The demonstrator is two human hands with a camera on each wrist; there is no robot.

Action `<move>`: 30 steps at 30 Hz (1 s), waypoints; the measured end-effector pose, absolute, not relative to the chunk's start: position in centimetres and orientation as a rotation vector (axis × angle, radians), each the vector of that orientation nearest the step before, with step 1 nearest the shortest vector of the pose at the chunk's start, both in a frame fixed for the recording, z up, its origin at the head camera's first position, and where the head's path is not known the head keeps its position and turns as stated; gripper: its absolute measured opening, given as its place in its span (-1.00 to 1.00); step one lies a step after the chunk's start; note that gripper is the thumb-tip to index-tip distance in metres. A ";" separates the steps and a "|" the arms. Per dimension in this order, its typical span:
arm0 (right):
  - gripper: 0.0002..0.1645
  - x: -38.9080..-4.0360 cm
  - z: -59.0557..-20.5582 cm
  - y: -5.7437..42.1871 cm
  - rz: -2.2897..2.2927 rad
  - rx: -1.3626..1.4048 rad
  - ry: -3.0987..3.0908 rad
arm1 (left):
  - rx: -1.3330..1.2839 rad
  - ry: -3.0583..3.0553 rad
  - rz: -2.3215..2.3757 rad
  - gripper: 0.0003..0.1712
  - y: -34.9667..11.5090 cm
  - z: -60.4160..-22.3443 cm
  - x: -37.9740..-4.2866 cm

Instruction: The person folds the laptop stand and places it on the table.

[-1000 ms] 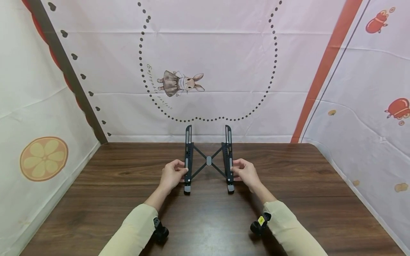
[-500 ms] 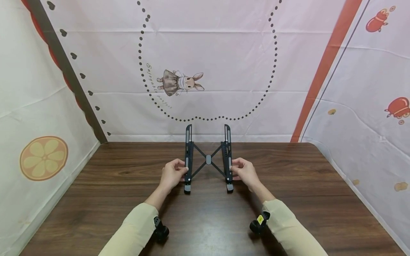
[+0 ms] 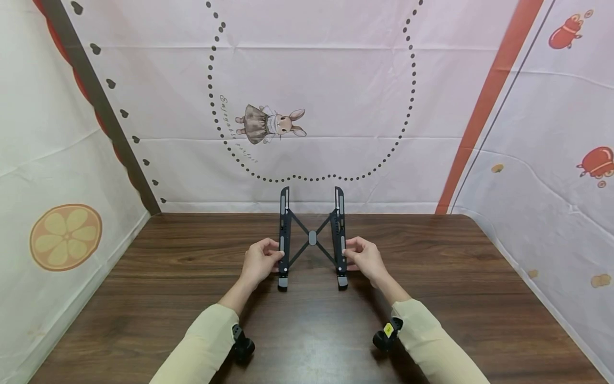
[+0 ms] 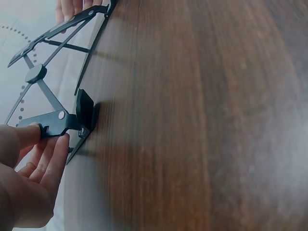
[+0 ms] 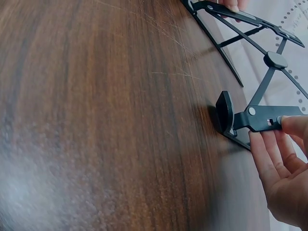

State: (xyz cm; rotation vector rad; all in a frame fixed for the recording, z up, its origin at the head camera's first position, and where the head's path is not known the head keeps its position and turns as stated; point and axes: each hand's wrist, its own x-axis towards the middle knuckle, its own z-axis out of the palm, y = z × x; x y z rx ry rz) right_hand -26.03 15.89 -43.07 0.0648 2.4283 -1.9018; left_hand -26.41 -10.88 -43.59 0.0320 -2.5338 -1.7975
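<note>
A dark folding laptop stand (image 3: 285, 229) stands unfolded on the table, its two side arms joined by crossed bars with a grey oval hub (image 3: 313, 238). My left hand (image 3: 259, 261) pinches the left arm near its front end, thumb on top and fingers beneath, as the left wrist view shows. On the opposite side my right hand (image 3: 365, 260) pinches the right arm (image 5: 269, 117) the same way. At the front of each arm a small lip (image 4: 84, 108) stands upright. Thin base legs reach down to the tabletop under both arms.
The wood-grain table (image 3: 307, 330) reaches back to a printed cloth wall (image 3: 355, 106) close behind the stand. More cloth hangs at the left and right. Each wrist carries a black camera (image 3: 243, 349) below a cream sleeve (image 3: 203, 341).
Both arms of the stand have come slightly closer together, the left one shifting right and the right one left. My hands moved inward with them, keeping their grip.
</note>
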 end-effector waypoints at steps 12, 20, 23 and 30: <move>-0.70 -26.0 -43.3 15.4 -1.919 0.058 2.424 | 0.033 -2.529 -1.822 -0.78 -10.1 -43.5 -26.4; -0.73 -26.0 -43.5 15.0 -1.930 0.064 2.432 | 0.003 -2.516 -1.841 -0.76 -9.7 -43.5 -26.2; -0.73 -26.0 -43.5 14.8 -1.921 0.061 2.443 | 0.009 -2.524 -1.831 -0.76 -9.6 -43.5 -26.2; -0.74 -25.9 -43.4 14.4 -1.932 0.067 2.443 | 0.004 -2.517 -1.802 -0.80 -9.3 -43.7 -26.3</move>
